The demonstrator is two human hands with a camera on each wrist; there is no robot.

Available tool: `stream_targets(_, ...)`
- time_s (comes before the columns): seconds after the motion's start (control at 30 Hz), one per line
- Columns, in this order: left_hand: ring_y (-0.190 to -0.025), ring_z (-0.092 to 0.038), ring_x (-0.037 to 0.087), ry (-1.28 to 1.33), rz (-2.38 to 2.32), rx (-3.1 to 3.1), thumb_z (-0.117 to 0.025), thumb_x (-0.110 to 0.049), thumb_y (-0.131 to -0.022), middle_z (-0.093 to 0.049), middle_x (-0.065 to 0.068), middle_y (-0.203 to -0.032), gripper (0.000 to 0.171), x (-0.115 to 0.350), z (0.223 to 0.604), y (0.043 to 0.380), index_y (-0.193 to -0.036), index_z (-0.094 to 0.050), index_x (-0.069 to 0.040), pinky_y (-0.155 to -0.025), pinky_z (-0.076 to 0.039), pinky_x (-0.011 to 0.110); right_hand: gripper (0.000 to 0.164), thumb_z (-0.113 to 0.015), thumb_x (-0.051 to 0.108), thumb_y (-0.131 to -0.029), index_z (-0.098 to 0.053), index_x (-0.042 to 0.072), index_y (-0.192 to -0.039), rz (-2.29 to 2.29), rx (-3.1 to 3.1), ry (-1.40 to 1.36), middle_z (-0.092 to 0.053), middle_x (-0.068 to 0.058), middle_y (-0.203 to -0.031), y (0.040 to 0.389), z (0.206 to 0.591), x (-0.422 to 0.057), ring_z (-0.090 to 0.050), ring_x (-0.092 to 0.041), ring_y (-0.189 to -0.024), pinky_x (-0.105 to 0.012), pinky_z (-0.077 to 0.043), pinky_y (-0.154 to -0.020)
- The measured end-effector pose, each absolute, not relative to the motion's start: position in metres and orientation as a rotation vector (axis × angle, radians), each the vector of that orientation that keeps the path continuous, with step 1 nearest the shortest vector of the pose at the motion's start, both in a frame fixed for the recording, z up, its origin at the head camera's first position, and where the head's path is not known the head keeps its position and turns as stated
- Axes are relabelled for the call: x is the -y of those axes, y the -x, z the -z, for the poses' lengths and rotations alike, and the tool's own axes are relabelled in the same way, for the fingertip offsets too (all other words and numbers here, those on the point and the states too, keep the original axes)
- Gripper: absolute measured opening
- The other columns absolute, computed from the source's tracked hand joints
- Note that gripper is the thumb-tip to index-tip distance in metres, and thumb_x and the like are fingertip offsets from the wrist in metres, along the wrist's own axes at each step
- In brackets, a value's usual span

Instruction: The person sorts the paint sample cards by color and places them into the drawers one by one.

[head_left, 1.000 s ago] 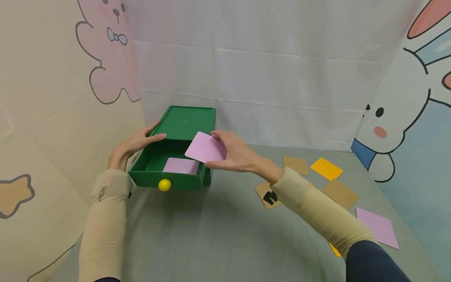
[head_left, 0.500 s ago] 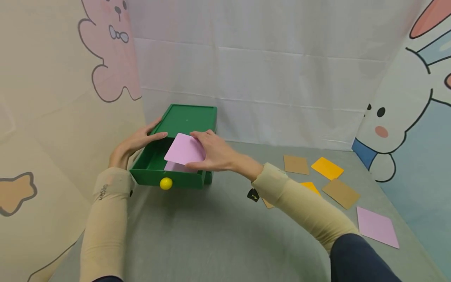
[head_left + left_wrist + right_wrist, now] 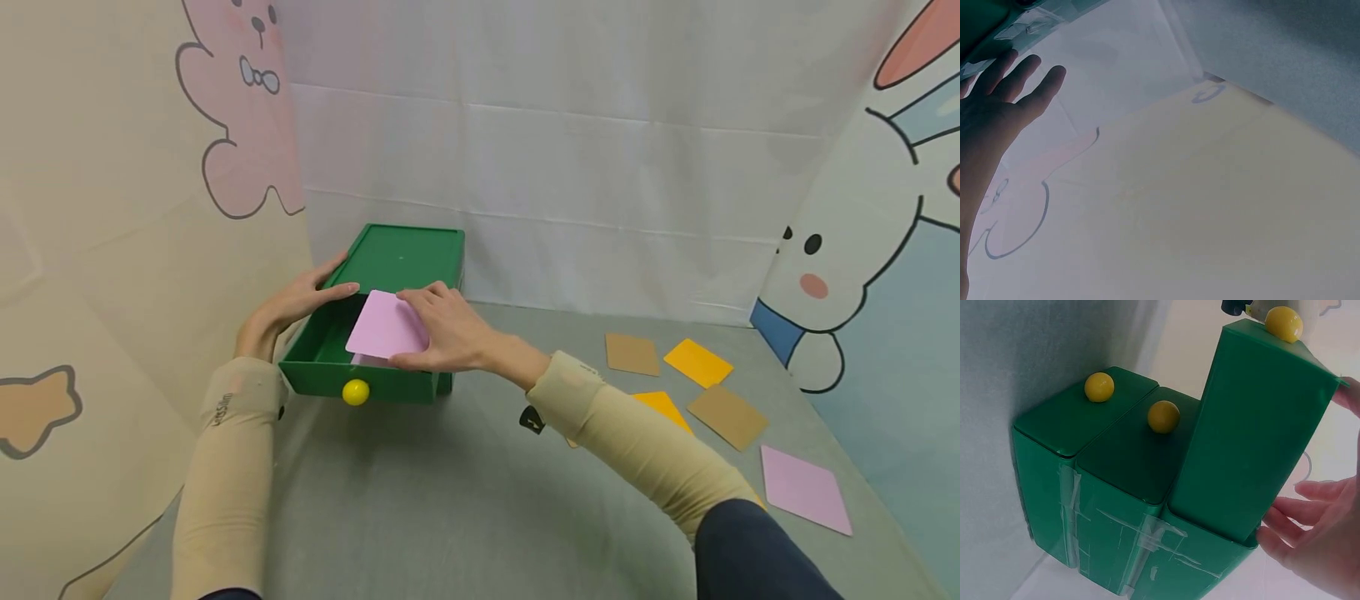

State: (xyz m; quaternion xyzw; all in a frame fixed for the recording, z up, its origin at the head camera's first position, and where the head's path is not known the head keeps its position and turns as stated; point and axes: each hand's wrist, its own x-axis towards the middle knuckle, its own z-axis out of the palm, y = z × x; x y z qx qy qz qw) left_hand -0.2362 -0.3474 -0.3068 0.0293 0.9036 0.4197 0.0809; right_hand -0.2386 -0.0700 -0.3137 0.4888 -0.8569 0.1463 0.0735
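Both hands are at the green cabinet [image 3: 401, 258]: our right hand [image 3: 450, 332] pinches a pink card [image 3: 386, 325], fingers at its far edge and thumb at its near edge, while our left hand [image 3: 296, 299] lies against the cabinet's left side, fingers extended and thumb at the top front edge. The card is tilted over the pulled-out top drawer [image 3: 405, 385], above a second pink card [image 3: 367, 360] inside; we cannot tell whether the two touch. To set it down well, we should brace the cabinet lightly, since the extended drawer may tip it forward. We should then lower the card level, clear the drawer's right wall, align it with the card below, and release only once it lies flat.
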Motion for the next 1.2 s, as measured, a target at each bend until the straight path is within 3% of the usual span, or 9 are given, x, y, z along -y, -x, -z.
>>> stream_targets(0.17, -0.149, -0.002, 0.044, -0.115, -1.283, -2.695, -0.054, -0.045, -0.095, 0.004, 0.013, -0.164, 0.084, 0.351, 0.311, 0.242, -0.156, 0.003, -0.031, -0.114, -0.008, 0.07, 0.083, -0.068, 0.053, -0.083, -0.04, 0.006, -0.146, -0.548, 2.546, -1.472, -0.047, -0.009, -0.146, 0.239, 0.313, 0.061, -0.041, -0.024, -0.127, -0.041, -0.04, -0.106)
stream_targets(0.3, -0.15, 0.0, 0.041, -0.124, -1.286, -2.711, -0.053, -0.049, -0.094, 0.005, 0.007, -0.164, 0.083, 0.36, 0.324, 0.253, -0.154, 0.003, -0.039, -0.114, -0.007, 0.071, 0.077, -0.069, 0.046, -0.084, -0.042, 0.005, -0.145, -0.697, 2.489, -1.433, -0.049, -0.009, -0.144, 0.237, 0.315, 0.039, -0.042, -0.024, -0.127, -0.044, -0.042, -0.106)
stream_targets(0.4, -0.15, 0.0, 0.04, -0.131, -1.268, -2.736, -0.053, -0.053, -0.093, 0.004, 0.004, -0.165, 0.082, 0.366, 0.332, 0.258, -0.153, 0.003, -0.043, -0.113, -0.008, 0.072, 0.074, -0.068, 0.043, -0.086, -0.043, 0.005, -0.144, -0.793, 2.438, -1.378, -0.051, -0.011, -0.142, 0.237, 0.325, 0.008, -0.042, -0.026, -0.128, -0.047, -0.042, -0.105)
stream_targets(0.57, -0.15, -0.002, 0.04, -0.136, -1.266, -2.749, -0.052, -0.054, -0.093, 0.003, 0.003, -0.165, 0.081, 0.37, 0.335, 0.259, -0.152, 0.002, -0.044, -0.112, -0.01, 0.072, 0.075, -0.06, 0.056, -0.088, -0.048, 0.002, -0.139, -0.859, 2.318, -1.217, -0.055, -0.018, -0.135, 0.242, 0.357, -0.063, -0.046, -0.035, -0.123, -0.054, -0.04, -0.101)
stream_targets(0.67, -0.15, -0.002, 0.04, -0.145, -1.272, -2.753, -0.052, -0.054, -0.093, 0.003, 0.004, -0.165, 0.08, 0.37, 0.335, 0.259, -0.152, 0.002, -0.046, -0.112, -0.01, 0.072, 0.076, -0.062, 0.056, -0.087, -0.052, -0.002, -0.134, -0.821, 2.302, -1.033, -0.057, -0.023, -0.131, 0.248, 0.378, -0.114, -0.048, -0.04, -0.117, -0.057, -0.039, -0.097)
stream_targets(0.83, -0.15, -0.001, 0.039, -0.156, -1.267, -2.762, -0.051, -0.054, -0.094, 0.003, 0.003, -0.165, 0.078, 0.371, 0.334, 0.258, -0.151, 0.002, -0.047, -0.112, -0.011, 0.072, 0.076, -0.071, 0.041, -0.081, -0.046, -0.006, -0.136, -0.652, 2.521, -0.641, -0.052, -0.031, -0.131, 0.246, 0.404, -0.204, -0.043, -0.049, -0.116, -0.065, -0.034, -0.095)
stream_targets(1.0, -0.15, -0.001, 0.04, -0.142, -1.259, -2.762, -0.051, -0.054, -0.094, 0.004, 0.003, -0.164, 0.078, 0.37, 0.335, 0.257, -0.15, 0.003, -0.049, -0.112, -0.011, 0.072, 0.094, -0.066, 0.05, -0.085, -0.024, -0.008, -0.146, -0.57, 2.804, -0.226, -0.03, -0.043, -0.139, 0.224, 0.427, -0.285, -0.026, -0.059, -0.121, -0.073, -0.029, -0.09)
stream_targets(1.2, -0.15, -0.001, 0.041, -0.118, -1.238, -2.752, -0.052, -0.057, -0.093, 0.005, 0.001, -0.165, 0.08, 0.366, 0.335, 0.259, -0.15, 0.003, -0.049, -0.111, -0.011, 0.073, 0.114, -0.054, 0.068, -0.084, -0.011, -0.02, -0.143, -0.379, 3.09, 0.232, -0.02, -0.059, -0.125, 0.199, 0.451, -0.353, -0.022, -0.071, -0.11, -0.076, -0.023, -0.09)
